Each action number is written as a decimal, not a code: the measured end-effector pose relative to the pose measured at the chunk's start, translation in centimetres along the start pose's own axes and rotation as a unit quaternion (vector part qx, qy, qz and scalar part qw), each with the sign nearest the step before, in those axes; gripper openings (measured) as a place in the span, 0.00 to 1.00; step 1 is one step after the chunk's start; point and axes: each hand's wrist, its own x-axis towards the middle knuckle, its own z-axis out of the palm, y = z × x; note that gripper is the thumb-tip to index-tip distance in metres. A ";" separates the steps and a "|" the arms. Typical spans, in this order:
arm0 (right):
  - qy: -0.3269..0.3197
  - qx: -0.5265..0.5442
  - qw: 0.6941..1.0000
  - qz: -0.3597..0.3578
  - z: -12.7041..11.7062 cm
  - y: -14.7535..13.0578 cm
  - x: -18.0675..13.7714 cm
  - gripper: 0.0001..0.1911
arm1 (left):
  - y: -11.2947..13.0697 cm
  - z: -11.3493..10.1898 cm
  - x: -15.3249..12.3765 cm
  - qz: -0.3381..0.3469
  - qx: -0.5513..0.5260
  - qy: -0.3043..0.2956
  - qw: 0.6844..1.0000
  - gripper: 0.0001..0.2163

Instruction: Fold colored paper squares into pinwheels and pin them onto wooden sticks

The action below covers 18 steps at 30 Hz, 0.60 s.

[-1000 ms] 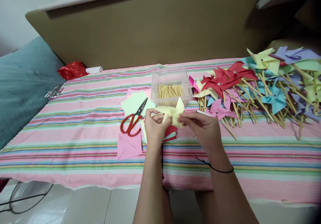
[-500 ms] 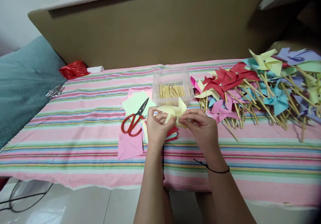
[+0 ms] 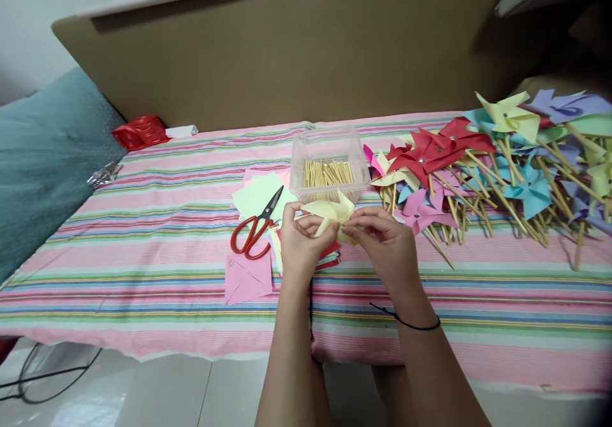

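A: Well, both hands close on the yellow pinwheel (image 3: 329,211), raised above the paper stack (image 3: 257,197).
B: The left hand (image 3: 299,243) grips the folds, the right hand (image 3: 388,246) pinches the centre, so flaps hold together; stick box (image 3: 325,134) just behind.

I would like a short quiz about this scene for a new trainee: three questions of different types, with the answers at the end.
1. True or false: the left hand and the right hand both hold the yellow paper pinwheel.
2. Multiple choice: what lies in the clear plastic box? A) wooden sticks B) buttons C) glue tubes
3. Fill in: the red-handled scissors lie to the ____ of the left hand.
Key: 1 true; 2 A; 3 left.
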 end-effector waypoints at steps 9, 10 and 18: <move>0.001 -0.009 1.000 -0.012 0.0 -0.2 -0.1 0.02 | 0.1 0.0 0.0 -0.002 0.006 0.004 1.000 0.24; 0.002 -0.009 1.000 -0.014 0.0 -0.2 -0.1 0.02 | 0.1 0.0 0.0 -0.002 0.007 0.005 1.000 0.24; 0.004 -0.014 1.000 -0.015 0.0 -0.2 -0.1 0.02 | 0.2 0.1 0.0 -0.003 0.015 0.006 1.000 0.23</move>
